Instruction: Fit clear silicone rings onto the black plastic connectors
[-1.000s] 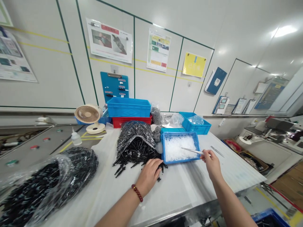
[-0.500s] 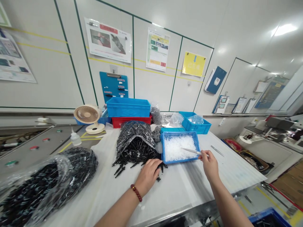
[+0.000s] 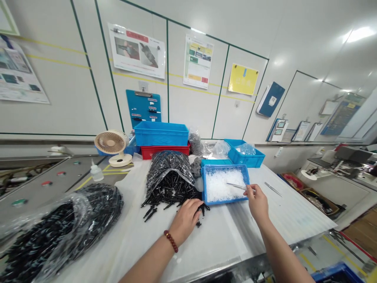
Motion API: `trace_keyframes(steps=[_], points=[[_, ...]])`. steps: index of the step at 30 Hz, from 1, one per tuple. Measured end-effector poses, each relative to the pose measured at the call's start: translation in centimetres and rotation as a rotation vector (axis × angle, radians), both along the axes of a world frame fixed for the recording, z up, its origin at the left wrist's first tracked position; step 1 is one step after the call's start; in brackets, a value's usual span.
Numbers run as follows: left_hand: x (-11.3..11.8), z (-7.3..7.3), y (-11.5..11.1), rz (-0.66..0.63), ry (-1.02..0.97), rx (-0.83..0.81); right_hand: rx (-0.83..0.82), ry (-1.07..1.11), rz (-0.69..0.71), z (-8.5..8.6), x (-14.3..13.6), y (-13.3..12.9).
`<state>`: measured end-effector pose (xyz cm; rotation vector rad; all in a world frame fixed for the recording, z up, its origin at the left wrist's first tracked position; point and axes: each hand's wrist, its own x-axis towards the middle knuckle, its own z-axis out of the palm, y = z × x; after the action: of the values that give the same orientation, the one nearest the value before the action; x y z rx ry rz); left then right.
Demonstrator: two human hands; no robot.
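My right hand [image 3: 257,202] pinches metal tweezers [image 3: 237,186], their tips over small white translucent pieces [image 3: 219,182] in a blue tray [image 3: 226,202]. Left of the tray, my left hand [image 3: 187,218] rests low at the edge of a heap of slim black parts [image 3: 173,188]. Its fingers are curled round a black part [image 3: 203,207] at the fingertips, partly hidden by the hand. The heap spills from a clear plastic bag [image 3: 167,161]. Two loose black parts [image 3: 150,213] lie in front of it.
A second pair of tweezers [image 3: 273,189] lies right of the tray. A large bag of black parts [image 3: 88,220] fills the left side. Behind stand a fan [image 3: 110,143], a blue bin [image 3: 161,134] on a red bin [image 3: 165,151], and another blue bin [image 3: 249,159]. A dropper bottle [image 3: 96,173] stands left.
My right hand has shifted slightly left and up with the tweezers, still over the white pieces. My left hand stays at the black parts. The whole view has moved a little.
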<state>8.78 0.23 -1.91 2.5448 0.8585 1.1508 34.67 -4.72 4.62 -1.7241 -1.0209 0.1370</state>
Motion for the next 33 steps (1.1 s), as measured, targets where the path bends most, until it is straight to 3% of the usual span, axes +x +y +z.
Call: trace_keyframes(steps=[8,18,27,33], points=[[0.0,-0.2,0.1,0.01,-0.004,0.0,0.061,0.247,0.078,-1.1,-0.4,2.3],[0.1,-0.2,0.1,0.028,0.01,0.018,0.089,0.499,0.107,-0.9,1.0,1.2],[0.0,0.0,0.0,0.04,0.008,0.003,0.141,0.498,0.098,-0.4,0.5,0.9],[0.0,0.6,0.0,0.077,-0.045,0.016,0.066,0.461,0.289,-0.1,-1.6,-1.0]])
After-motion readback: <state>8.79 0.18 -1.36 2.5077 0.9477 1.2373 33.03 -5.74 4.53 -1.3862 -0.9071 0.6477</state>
